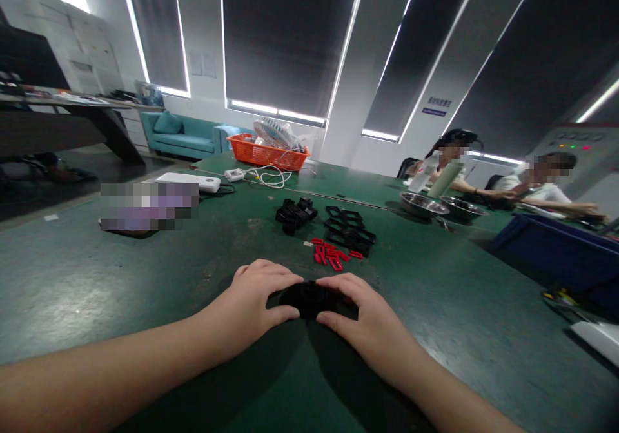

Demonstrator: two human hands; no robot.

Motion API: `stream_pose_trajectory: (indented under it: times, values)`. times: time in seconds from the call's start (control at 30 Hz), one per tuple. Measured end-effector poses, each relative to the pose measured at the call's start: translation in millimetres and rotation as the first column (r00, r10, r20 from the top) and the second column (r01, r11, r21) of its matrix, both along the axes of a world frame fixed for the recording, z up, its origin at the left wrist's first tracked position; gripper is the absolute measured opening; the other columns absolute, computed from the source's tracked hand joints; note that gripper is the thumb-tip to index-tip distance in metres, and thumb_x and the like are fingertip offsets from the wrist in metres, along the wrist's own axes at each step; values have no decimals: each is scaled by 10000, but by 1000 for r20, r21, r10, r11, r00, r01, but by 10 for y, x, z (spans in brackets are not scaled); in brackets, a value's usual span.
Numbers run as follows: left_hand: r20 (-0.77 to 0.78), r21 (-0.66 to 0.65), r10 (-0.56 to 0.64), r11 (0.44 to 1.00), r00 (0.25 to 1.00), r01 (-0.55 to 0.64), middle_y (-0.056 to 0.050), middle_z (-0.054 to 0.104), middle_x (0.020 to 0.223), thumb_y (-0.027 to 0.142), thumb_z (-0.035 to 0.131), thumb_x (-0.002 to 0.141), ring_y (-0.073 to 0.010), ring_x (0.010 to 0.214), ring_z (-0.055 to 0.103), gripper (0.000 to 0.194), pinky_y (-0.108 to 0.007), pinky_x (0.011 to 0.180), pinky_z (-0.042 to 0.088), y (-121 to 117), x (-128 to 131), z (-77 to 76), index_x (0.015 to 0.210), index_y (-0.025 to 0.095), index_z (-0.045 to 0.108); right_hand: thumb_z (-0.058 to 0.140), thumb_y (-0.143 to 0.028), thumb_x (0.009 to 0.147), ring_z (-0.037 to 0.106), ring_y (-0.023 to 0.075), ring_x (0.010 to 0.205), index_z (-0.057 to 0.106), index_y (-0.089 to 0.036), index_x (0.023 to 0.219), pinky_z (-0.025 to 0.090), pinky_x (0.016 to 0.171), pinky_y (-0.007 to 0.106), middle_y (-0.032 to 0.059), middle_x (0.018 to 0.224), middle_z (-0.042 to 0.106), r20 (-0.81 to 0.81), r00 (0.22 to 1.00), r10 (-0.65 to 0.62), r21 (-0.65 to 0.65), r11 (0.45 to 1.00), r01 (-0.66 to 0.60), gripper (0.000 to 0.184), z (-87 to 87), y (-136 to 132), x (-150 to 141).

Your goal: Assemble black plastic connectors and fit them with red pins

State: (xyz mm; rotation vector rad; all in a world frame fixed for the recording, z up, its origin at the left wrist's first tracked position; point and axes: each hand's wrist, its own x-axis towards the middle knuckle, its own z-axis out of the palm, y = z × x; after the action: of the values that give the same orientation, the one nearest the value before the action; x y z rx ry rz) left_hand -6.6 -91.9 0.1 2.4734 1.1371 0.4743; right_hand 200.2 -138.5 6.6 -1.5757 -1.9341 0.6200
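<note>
Low in the middle of the head view, a small black plastic part (pixel 309 299) is pinched from both sides between my two hands. My left hand (pixel 258 296) has its thumb and fingers on the left side of it. On the other side, the thumb and fingertips of my right hand (pixel 356 305) press against it. Just beyond lie several small red rectangular frames (pixel 331 253). Behind those are several black frame pieces (pixel 349 230), and to their left is a pile of black blocky parts (pixel 296 215).
An orange basket (pixel 268 153) holding a fan stands at the back. White cables, a white power bank (pixel 188 182) and a blurred-out flat item (pixel 147 207) lie left. Metal bowls (pixel 424 205), a blue bin (pixel 556 249) and two seated people are on the right.
</note>
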Motion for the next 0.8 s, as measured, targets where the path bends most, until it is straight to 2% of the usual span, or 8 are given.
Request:
stream_pose_trajectory:
  times: [0.8]
  values:
    - [0,13,-7,1000,1000,7,-36,687,1219,191,726,812,-316,1176,536,372,-506,985,371,-6,-7,0,1167,288,672,722,-89,722,577,243,1098,685,-234,1079,424,990,428,50,1105,662,-10,1000,3,6,1000,-3,387,-3,-20,2]
